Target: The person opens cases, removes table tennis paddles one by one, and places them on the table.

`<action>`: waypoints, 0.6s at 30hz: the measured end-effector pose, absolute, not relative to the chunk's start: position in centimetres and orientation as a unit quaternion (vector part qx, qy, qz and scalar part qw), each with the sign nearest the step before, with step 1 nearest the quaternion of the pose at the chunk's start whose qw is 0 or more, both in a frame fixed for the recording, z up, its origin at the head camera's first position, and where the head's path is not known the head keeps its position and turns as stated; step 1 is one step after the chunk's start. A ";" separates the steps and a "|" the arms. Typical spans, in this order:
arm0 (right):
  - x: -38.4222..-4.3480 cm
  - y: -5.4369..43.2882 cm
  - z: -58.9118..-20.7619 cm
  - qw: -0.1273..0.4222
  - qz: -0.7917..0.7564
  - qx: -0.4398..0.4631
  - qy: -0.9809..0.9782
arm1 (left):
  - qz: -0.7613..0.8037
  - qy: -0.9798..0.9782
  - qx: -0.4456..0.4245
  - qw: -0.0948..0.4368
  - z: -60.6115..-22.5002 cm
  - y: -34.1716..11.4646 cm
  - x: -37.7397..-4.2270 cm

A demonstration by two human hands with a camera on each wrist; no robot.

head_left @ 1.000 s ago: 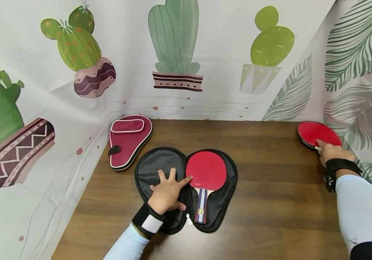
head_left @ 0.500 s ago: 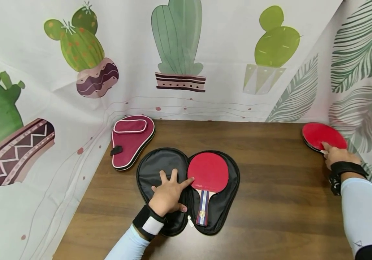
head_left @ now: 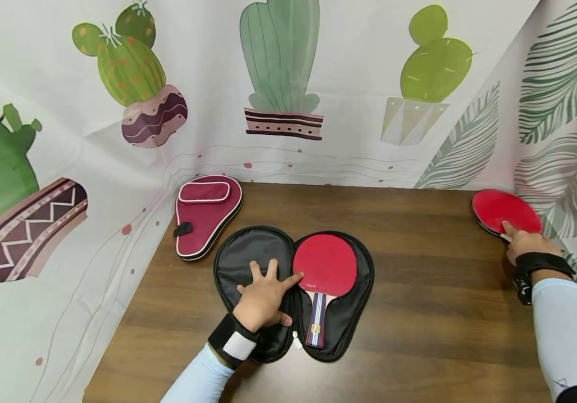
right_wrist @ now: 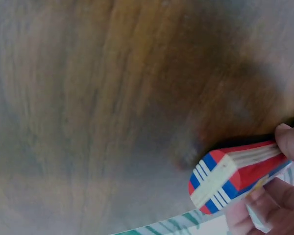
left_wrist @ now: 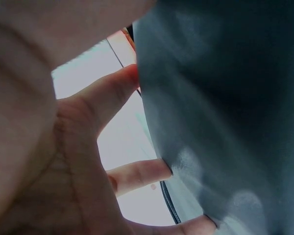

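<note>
My left hand (head_left: 262, 301) lies spread, fingers straight, on the left half of an unzipped black paddle case (head_left: 248, 252). In the left wrist view its fingertips press the dark lining (left_wrist: 220, 117). The case's right half holds a table tennis paddle with a red rubber face (head_left: 325, 264) and a striped handle (head_left: 316, 322), which points toward me. My index fingertip reaches that paddle's left edge. At the far right, my right hand (head_left: 529, 246) grips a second red paddle (head_left: 507, 210). The right wrist view shows its red, white and blue handle (right_wrist: 235, 171) between thumb and fingers, close over the table.
A maroon paddle case (head_left: 208, 215) with white piping lies at the table's back left. The wooden table (head_left: 414, 313) ends at a white cloth backdrop (head_left: 349, 78) printed with cacti and leaves, which also hangs along the left and right sides.
The whole head view has shifted slightly, with things now a little further right. Both hands keep the same hold and place.
</note>
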State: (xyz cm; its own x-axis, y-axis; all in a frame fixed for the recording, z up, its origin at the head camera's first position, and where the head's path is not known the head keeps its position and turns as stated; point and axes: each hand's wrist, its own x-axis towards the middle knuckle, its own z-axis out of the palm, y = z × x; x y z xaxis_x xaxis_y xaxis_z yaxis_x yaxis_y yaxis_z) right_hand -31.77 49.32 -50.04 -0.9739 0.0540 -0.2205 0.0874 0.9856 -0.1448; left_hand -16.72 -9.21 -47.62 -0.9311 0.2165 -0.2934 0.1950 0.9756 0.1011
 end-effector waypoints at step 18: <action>-30.6 39.2 -45.5 -0.108 -0.100 0.026 0.989 | 0.063 0.983 0.117 0.130 -47.9 -9.6 -16.5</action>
State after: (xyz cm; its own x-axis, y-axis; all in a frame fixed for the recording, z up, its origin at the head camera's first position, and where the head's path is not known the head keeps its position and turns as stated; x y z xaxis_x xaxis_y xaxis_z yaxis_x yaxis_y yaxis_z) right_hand -30.60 39.21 -45.48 -0.9753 0.0740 0.2082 0.0307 0.9785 -0.2039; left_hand -16.50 -9.62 -47.93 -0.9388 0.2462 -0.2408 0.2133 0.9647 0.1547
